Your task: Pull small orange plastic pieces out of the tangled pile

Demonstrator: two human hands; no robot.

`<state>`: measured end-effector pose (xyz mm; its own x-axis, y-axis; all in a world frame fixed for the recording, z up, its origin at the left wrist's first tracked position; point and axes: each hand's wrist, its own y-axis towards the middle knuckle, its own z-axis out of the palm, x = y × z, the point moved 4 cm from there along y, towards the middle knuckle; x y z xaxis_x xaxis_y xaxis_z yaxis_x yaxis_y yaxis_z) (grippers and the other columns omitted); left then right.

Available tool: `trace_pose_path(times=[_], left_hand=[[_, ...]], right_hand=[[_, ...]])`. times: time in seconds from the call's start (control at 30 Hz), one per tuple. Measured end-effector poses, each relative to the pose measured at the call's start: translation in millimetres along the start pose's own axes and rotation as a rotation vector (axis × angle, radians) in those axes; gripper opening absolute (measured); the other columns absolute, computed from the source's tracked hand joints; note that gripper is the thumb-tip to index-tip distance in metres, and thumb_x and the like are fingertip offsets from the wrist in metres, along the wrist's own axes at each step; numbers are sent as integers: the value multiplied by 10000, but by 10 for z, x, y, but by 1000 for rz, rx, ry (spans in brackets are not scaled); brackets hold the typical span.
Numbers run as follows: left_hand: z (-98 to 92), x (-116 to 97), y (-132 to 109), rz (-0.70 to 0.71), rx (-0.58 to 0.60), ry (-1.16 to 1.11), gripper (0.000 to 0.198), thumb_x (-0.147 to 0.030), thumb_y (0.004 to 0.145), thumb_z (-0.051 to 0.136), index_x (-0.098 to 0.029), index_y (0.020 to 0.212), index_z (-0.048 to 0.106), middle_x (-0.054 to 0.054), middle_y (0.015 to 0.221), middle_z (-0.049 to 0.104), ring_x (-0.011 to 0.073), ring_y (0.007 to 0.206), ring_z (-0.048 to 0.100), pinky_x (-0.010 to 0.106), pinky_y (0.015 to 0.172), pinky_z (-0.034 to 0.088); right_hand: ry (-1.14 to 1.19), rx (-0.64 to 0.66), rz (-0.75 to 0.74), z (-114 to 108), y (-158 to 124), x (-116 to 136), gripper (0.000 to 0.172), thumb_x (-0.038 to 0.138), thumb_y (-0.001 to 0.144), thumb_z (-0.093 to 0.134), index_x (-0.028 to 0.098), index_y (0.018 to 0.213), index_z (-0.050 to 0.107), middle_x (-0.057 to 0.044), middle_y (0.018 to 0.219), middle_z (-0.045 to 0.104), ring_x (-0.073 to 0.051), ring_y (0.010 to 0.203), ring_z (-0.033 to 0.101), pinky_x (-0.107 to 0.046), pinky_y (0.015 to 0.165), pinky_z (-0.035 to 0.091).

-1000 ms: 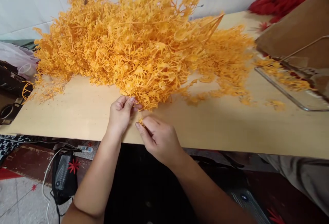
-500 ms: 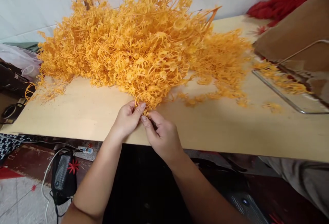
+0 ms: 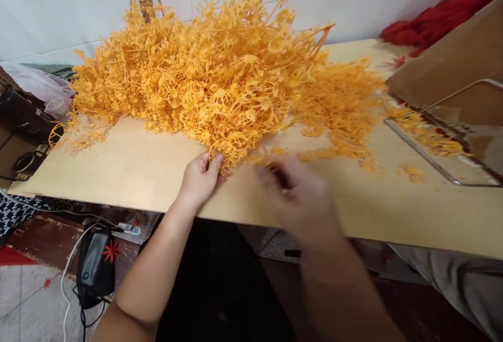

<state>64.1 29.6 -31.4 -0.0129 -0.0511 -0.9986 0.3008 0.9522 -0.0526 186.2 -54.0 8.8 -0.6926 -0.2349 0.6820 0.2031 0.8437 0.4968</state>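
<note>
A big tangled heap of orange plastic sprigs [image 3: 220,75] covers the back of a pale wooden table [image 3: 129,169]. My left hand [image 3: 201,178] rests at the heap's near edge, thumb and fingers pinched on a strand of the orange plastic. To its right, over the table, my right hand [image 3: 301,195] is smeared by motion, so its fingers and anything in them cannot be made out. Loose orange bits [image 3: 411,173] lie scattered to the right.
A wire frame [image 3: 428,158] and a brown cardboard sheet [image 3: 451,64] sit at the right end, with red plastic material [image 3: 436,17] behind. A white tiled wall backs the table. Below left, a black device [image 3: 94,268] with cables lies on the floor.
My right hand has pulled away from the left hand and swept to the right, now blurred. The left hand stays pinched at the heap's edge. The camera view has shifted slightly.
</note>
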Motion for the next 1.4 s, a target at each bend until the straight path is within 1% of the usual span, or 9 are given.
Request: trace_pose_path(times=[0.07, 0.17, 0.27, 0.43, 0.57, 0.73, 1.0, 1.17, 1.4], left_hand=[[-2, 27, -26, 56, -5, 61, 243, -399, 797, 516, -178, 700, 493, -31, 570, 518, 80, 495, 471, 200, 512, 371], [2, 29, -45, 111, -35, 238, 247, -406, 810, 484, -193, 685, 492, -13, 596, 534, 110, 551, 483, 223, 554, 355], [4, -33, -57, 133, -82, 404, 256, -382, 810, 478, -199, 631, 467, -9, 557, 506, 128, 545, 459, 241, 564, 320], [21, -130, -90, 155, -85, 513, 228, -340, 820, 457, -205, 645, 513, -2, 571, 541, 141, 541, 457, 250, 583, 316], [24, -111, -95, 144, -74, 575, 225, -323, 827, 432, -203, 685, 560, 8, 606, 569, 146, 563, 476, 253, 595, 336], [-6, -70, -52, 48, 25, 170, 165, -292, 783, 482, -175, 708, 570, 4, 667, 587, 113, 620, 503, 229, 632, 383], [48, -153, -109, -190, 249, -485, 158, -254, 661, 603, -143, 772, 622, 27, 787, 656, 129, 787, 603, 231, 737, 452], [134, -86, -112, -192, 102, -477, 190, -264, 622, 703, -127, 668, 580, -4, 616, 613, 101, 660, 600, 222, 684, 459], [163, -64, -40, -182, -45, -495, 142, -260, 736, 603, -132, 714, 546, -11, 590, 615, 127, 619, 622, 259, 652, 488]], right_hand=[[-129, -204, 247, -279, 177, -412, 264, 350, 782, 526, 188, 988, 557, -60, 782, 558, -142, 578, 494, -315, 557, 433], [-266, -243, 394, -501, 296, -713, 635, 273, 722, 573, 178, 1315, 367, -179, 1177, 449, -223, 825, 583, -387, 690, 485], [-269, -242, 234, -478, 271, -534, 578, 319, 753, 554, 153, 1290, 416, -200, 1230, 416, -267, 1008, 547, -403, 808, 483], [-155, -181, -42, -81, 271, 47, 339, 448, 764, 550, 154, 931, 575, -73, 801, 573, -127, 617, 524, -296, 594, 479], [-229, -115, -62, 154, 423, 189, 254, 431, 755, 553, 179, 781, 525, -40, 682, 543, -142, 603, 482, -278, 547, 395], [-191, -24, -134, 206, 305, 177, 229, 316, 825, 469, 195, 638, 412, -4, 582, 473, -105, 515, 415, -242, 497, 322], [-125, 62, -49, 364, 8, 131, 197, 301, 866, 391, 175, 736, 468, -30, 577, 559, -128, 481, 513, -227, 459, 353], [-134, 74, -69, 470, -57, 140, 188, 249, 859, 367, 143, 849, 523, -77, 684, 636, -154, 541, 561, -236, 480, 367], [-64, 166, -143, 492, -326, 326, 217, 213, 863, 350, 175, 683, 465, -36, 582, 557, -123, 520, 497, -230, 491, 353]])
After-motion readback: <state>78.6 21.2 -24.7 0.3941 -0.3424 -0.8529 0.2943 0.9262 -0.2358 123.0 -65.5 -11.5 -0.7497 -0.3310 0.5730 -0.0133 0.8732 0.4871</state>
